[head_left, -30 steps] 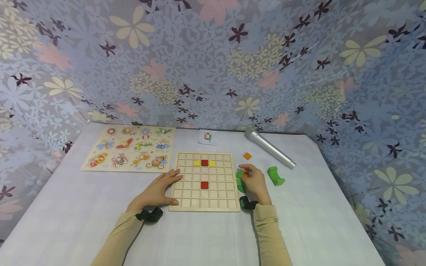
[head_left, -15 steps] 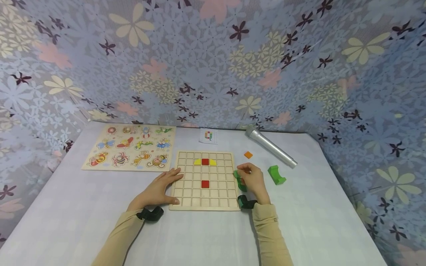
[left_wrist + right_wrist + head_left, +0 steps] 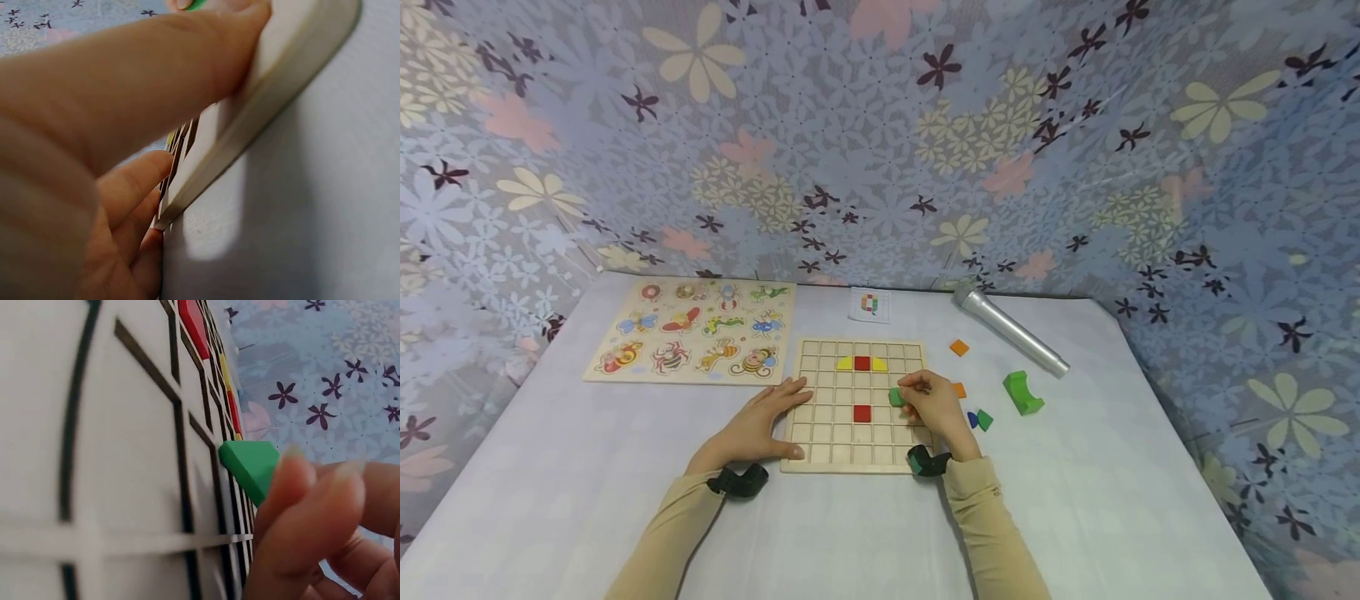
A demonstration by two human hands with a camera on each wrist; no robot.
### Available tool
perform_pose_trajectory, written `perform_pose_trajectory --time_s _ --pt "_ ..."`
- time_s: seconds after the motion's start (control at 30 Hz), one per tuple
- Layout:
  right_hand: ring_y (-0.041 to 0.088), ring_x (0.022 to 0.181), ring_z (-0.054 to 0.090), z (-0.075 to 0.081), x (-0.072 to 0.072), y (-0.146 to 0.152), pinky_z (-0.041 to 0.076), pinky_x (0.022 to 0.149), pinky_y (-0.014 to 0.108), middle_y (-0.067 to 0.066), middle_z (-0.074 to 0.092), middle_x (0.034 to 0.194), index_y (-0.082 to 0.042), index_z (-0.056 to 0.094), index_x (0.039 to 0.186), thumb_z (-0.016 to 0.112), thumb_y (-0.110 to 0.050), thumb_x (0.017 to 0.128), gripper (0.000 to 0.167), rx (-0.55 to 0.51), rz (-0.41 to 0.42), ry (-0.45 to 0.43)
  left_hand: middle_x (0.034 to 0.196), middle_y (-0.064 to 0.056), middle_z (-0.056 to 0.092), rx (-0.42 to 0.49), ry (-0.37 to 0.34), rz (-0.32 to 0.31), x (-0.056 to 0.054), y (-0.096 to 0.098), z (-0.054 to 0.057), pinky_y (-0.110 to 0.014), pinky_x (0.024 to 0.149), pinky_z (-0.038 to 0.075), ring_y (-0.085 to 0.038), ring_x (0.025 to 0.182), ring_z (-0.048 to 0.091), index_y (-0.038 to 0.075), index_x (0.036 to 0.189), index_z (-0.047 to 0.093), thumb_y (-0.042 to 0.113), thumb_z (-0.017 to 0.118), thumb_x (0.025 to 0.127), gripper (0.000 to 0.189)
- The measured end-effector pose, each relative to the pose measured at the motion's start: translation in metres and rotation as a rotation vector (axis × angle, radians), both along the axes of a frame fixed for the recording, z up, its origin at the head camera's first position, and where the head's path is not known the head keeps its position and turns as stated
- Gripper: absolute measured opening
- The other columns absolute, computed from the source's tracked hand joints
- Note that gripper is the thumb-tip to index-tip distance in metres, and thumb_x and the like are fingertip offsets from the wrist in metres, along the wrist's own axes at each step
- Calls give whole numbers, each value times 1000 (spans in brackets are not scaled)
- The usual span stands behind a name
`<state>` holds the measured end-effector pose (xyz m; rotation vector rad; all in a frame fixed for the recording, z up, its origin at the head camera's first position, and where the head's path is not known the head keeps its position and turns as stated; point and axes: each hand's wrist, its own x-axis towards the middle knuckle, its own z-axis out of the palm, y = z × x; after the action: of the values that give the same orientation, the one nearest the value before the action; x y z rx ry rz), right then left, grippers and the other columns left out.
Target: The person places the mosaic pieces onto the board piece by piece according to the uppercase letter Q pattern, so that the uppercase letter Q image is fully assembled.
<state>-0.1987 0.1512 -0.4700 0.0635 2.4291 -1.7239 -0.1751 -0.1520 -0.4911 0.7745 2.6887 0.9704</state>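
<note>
Over the right half of the wooden grid board (image 3: 842, 450), my right hand (image 3: 936, 408) pinches a green block (image 3: 250, 464) between thumb and fingers. In the head view that block (image 3: 896, 397) lies right of and slightly above the lower red square (image 3: 862, 414); whether it touches the board is unclear. My left hand (image 3: 760, 429) rests along the board's left edge, fingers extended and thumb (image 3: 181, 69) on the near left corner. Another red square (image 3: 862, 363) sits in the grid between two yellow pieces (image 3: 845, 363).
Right of the board lie two orange squares (image 3: 959, 347), a small blue piece (image 3: 973, 419), a green piece (image 3: 985, 419) and a green arch block (image 3: 1022, 393). A silver microphone (image 3: 1011, 329), a pattern card (image 3: 869, 306) and an insect puzzle board (image 3: 692, 333) stand further back.
My right hand has picked up the green block beside the board and moved left over the grid with it. The blue and green pieces it hid now show. My left hand stays put.
</note>
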Motion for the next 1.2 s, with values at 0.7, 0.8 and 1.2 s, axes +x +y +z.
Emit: perform_pose_trajectory --time_s 0.7,0.8,1.2 --pt "9 58 60 -11 -1 -20 53 53 19 12 69 89 -3 68 100 63 -6 91 10 85 -12 58 157 -17 31 -8 37 -6 0 0 0 -58 121 15 -41 146 24 6 144 45 39 83 70 88" --pt "13 66 63 -11 -2 -22 55 61 25 11 71 94 -5 69 100 63 -8 92 10 185 23 83 157 -17 31 -8 43 -3 1 -1 0 -58 121 16 -41 146 24 6 144 45 39 83 70 89" --pt "25 93 64 -2 -1 29 54 87 37 15 70 111 -6 65 121 63 -8 91 29 197 124 157 160 -14 27 -11 0 1 0 -2 1 -57 122 13 -39 149 19 7 146 43 36 83 72 89"
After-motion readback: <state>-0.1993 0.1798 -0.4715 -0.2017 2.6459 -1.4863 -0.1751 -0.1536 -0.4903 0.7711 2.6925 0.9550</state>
